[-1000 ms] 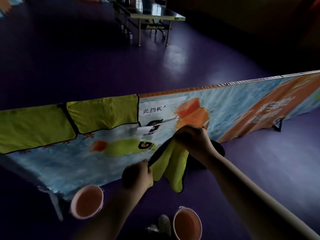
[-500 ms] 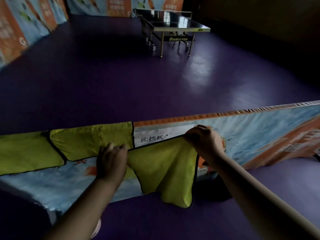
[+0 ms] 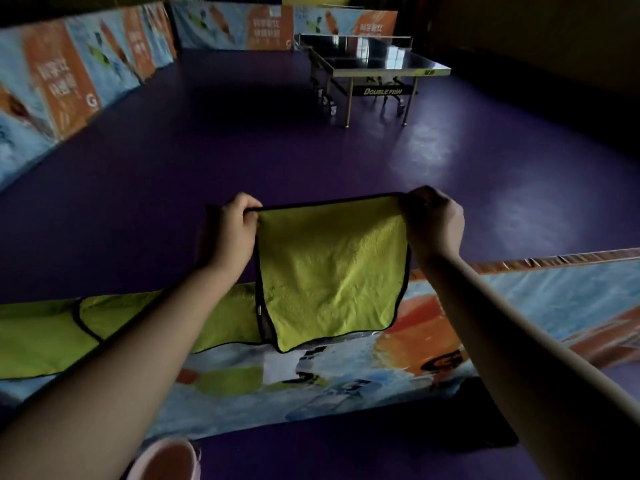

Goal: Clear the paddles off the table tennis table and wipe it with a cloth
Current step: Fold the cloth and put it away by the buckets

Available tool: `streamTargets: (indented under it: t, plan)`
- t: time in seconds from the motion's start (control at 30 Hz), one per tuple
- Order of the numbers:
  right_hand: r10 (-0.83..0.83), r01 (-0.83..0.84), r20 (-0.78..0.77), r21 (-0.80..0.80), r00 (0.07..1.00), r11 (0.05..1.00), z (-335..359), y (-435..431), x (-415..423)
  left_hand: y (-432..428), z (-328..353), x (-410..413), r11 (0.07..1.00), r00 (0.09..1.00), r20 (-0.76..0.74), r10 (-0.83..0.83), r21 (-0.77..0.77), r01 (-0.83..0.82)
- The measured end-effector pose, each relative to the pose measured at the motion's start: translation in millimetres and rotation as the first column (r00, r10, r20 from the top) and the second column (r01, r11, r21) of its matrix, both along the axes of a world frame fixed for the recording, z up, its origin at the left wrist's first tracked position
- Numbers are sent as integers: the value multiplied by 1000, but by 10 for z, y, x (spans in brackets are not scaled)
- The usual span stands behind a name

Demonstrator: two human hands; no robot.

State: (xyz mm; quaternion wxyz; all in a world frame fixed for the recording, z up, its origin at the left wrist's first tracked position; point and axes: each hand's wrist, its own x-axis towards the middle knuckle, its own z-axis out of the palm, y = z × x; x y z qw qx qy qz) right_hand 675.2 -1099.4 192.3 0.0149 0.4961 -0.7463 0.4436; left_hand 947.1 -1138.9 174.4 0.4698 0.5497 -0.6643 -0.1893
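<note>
Lifted cloth (image 3: pixel 332 271) off barrier (image 3: pixel 519 296) top, spread flat btwn left hand (image 3: pixel 230 233) & right hand (image 3: pixel 433 223), pinching top corners in both grips. Next prob.: carry to desk (image 3: pixel 381 60), well apart.

The left forearm (image 3: pixel 138 348), entering from 8 o'clock, and the right forearm (image 3: pixel 519 337), entering from 4 o'clock, were shown bare to the frame's edge. The left hand (image 3: pixel 230 230) and right hand (image 3: pixel 433 223) were likewise uncovered.

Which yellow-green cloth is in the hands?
The rightmost cloth: left hand and right hand pinch its top corners; the other two cloths drape over the barrier.
</note>
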Motion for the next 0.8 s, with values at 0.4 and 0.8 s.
streamTargets:
  t: [0.4, 0.8]
  plan:
    - [278, -155, -211, 463, 937, 873, -645, 46, -50, 140, -597, -30, 954, 803, 530, -274, 253, 158]
    - [412, -193, -260, 592, 873, 783, -1175, 1221, 252, 872, -870, 203, 958, 571, 773, -275, 169, 232]
